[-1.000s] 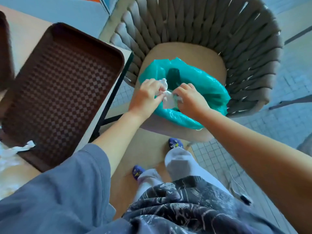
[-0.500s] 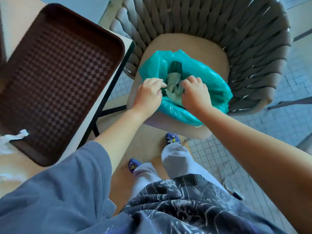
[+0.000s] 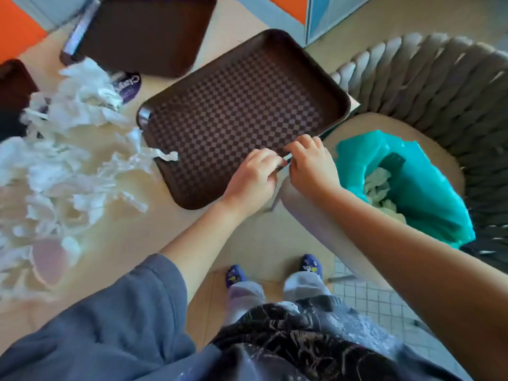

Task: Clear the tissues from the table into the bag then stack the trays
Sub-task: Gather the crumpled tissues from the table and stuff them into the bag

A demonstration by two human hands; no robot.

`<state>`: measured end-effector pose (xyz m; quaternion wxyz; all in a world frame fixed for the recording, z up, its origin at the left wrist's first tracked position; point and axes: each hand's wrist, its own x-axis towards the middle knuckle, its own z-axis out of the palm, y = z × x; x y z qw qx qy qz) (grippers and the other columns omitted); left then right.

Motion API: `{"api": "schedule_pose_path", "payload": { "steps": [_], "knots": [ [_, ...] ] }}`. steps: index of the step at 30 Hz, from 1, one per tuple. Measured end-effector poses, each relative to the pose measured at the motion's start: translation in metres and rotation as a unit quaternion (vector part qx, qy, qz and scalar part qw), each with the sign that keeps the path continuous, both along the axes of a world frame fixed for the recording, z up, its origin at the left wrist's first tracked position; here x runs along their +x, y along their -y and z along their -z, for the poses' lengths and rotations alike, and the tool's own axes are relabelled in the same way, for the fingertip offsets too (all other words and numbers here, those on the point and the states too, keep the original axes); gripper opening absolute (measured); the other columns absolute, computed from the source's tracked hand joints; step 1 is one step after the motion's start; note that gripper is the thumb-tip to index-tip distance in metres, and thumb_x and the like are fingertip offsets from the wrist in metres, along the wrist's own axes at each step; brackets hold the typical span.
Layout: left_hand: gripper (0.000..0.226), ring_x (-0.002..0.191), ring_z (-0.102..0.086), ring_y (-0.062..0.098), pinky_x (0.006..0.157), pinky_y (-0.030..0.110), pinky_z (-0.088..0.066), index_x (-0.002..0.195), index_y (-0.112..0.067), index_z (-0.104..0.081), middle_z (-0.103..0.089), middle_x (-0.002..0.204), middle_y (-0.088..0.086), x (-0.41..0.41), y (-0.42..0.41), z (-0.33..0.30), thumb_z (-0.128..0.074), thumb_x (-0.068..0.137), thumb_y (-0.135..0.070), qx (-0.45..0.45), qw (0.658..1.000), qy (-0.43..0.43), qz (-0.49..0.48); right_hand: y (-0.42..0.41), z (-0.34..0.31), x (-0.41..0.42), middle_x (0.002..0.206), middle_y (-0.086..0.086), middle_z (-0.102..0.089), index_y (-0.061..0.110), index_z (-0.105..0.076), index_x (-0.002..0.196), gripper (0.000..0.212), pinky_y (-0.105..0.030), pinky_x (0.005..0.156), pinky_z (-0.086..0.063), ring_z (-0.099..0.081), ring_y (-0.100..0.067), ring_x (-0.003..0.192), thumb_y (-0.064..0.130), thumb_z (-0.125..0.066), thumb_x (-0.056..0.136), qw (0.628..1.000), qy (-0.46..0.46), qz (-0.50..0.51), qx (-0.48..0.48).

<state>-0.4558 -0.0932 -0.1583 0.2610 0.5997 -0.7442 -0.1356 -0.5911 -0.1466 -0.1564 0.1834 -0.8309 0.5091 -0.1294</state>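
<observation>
Canteen: serving trays (image 3: 236,116), tissue-strewn table (image 3: 170,224).

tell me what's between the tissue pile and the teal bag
In the head view, the checkered brown tray and both hands, left and right, lie between them.

I am counting three brown trays: a checkered tray (image 3: 236,111) by the table's (image 3: 137,224) right edge, a second tray (image 3: 143,31) along its far edge, a third tray (image 3: 13,86) at its left edge. I am seeing one teal bag (image 3: 428,188), one woven chair (image 3: 439,86), and one heap of tissues (image 3: 60,149), too tangled for counting.
</observation>
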Motion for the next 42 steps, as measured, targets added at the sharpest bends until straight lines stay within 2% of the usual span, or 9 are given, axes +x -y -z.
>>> {"api": "schedule_pose_path", "payload": {
  "steps": [9, 14, 18, 24, 30, 34, 37, 40, 42],
  "knots": [
    [0.021, 0.095, -0.051, 0.027, 0.084, 0.033, -0.044, 0.095, 0.002, -0.064, -0.062, 0.096, 0.016, 0.131, -0.073, -0.010, -0.054, 0.078, 0.008, -0.009, 0.984, 0.019, -0.178, -0.031, -0.018, 0.135, 0.114, -0.015, -0.057, 0.004, -0.058, 0.115, 0.035, -0.044, 0.083, -0.045, -0.049, -0.034, 0.103, -0.001, -0.045, 0.083, 0.988, 0.036, -0.144, -0.035],
    [0.025, 0.096, -0.053, 0.035, 0.080, 0.044, -0.050, 0.099, -0.003, -0.065, -0.061, 0.102, 0.013, 0.189, -0.117, -0.002, -0.056, 0.076, 0.003, 0.046, 0.965, 0.053, -0.254, -0.050, -0.016, 0.202, 0.124, -0.014, -0.054, 0.005, -0.056, 0.119, 0.035, -0.049, 0.087, -0.044, -0.045, -0.035, 0.110, 0.004, -0.043, 0.087, 0.978, 0.017, -0.208, -0.004],
    [0.028, 0.110, -0.049, 0.037, 0.092, 0.044, -0.046, 0.107, -0.008, -0.066, -0.057, 0.118, 0.016, 0.216, -0.135, 0.004, -0.066, 0.080, -0.009, 0.093, 0.953, 0.037, -0.287, -0.056, -0.008, 0.240, 0.142, -0.008, -0.040, 0.011, -0.052, 0.125, 0.036, -0.045, 0.099, -0.037, -0.035, -0.030, 0.126, 0.009, -0.043, 0.090, 0.971, -0.044, -0.233, 0.027],
    [0.021, 0.097, -0.054, 0.039, 0.084, 0.040, -0.049, 0.092, -0.008, -0.070, -0.062, 0.107, 0.017, 0.235, -0.140, 0.020, -0.073, 0.073, -0.017, 0.109, 0.960, 0.031, -0.258, -0.060, -0.003, 0.283, 0.145, -0.006, -0.037, 0.011, -0.047, 0.130, 0.042, -0.045, 0.098, -0.035, -0.034, -0.030, 0.127, 0.007, -0.046, 0.089, 0.971, -0.046, -0.232, 0.015],
    [0.017, 0.083, -0.056, 0.033, 0.079, 0.045, -0.047, 0.074, -0.008, -0.071, -0.063, 0.080, 0.010, 0.246, -0.148, 0.025, -0.054, 0.076, -0.010, 0.107, 0.979, 0.011, -0.172, -0.070, 0.005, 0.313, 0.123, -0.012, -0.055, 0.007, -0.048, 0.127, 0.037, -0.046, 0.094, -0.032, -0.037, -0.032, 0.121, 0.014, -0.049, 0.091, 0.970, -0.084, -0.229, -0.001],
    [0.022, 0.074, -0.052, 0.020, 0.074, 0.027, -0.046, 0.090, -0.002, -0.067, -0.055, 0.098, 0.016, 0.249, -0.148, 0.024, -0.058, 0.073, 0.010, 0.094, 0.979, -0.062, -0.171, -0.069, 0.009, 0.312, 0.101, -0.018, -0.061, -0.002, -0.060, 0.100, 0.020, -0.042, 0.082, -0.033, -0.041, -0.033, 0.107, 0.002, -0.045, 0.088, 0.977, -0.070, -0.199, -0.033],
    [0.036, 0.069, -0.051, 0.016, 0.072, 0.024, -0.049, 0.106, 0.004, -0.061, -0.048, 0.116, 0.022, 0.253, -0.147, 0.027, -0.064, 0.071, 0.012, 0.103, 0.973, -0.096, -0.183, -0.068, 0.004, 0.312, 0.100, -0.019, -0.059, -0.002, -0.060, 0.099, 0.019, -0.041, 0.078, -0.038, -0.042, -0.035, 0.106, 0.002, -0.044, 0.090, 0.985, -0.024, -0.170, -0.026],
    [0.012, 0.069, -0.047, 0.024, 0.066, 0.030, -0.044, 0.077, 0.005, -0.056, -0.054, 0.083, 0.014, 0.255, -0.144, 0.020, -0.067, 0.071, 0.005, 0.132, 0.975, -0.094, -0.154, -0.066, -0.008, 0.309, 0.110, -0.019, -0.055, 0.001, -0.054, 0.115, 0.034, -0.042, 0.081, -0.042, -0.044, -0.033, 0.106, -0.007, -0.040, 0.085, 0.989, 0.040, -0.142, -0.004],
    [0.018, 0.068, -0.042, 0.021, 0.064, 0.024, -0.037, 0.064, -0.004, -0.050, -0.049, 0.066, -0.001, 0.255, -0.144, 0.020, -0.065, 0.073, 0.001, 0.123, 0.982, -0.059, -0.130, -0.068, -0.019, 0.306, 0.115, -0.017, -0.049, 0.010, -0.047, 0.129, 0.051, -0.039, 0.081, -0.042, -0.046, -0.030, 0.106, -0.010, -0.038, 0.083, 0.988, 0.079, -0.132, 0.007]
  ]
}}
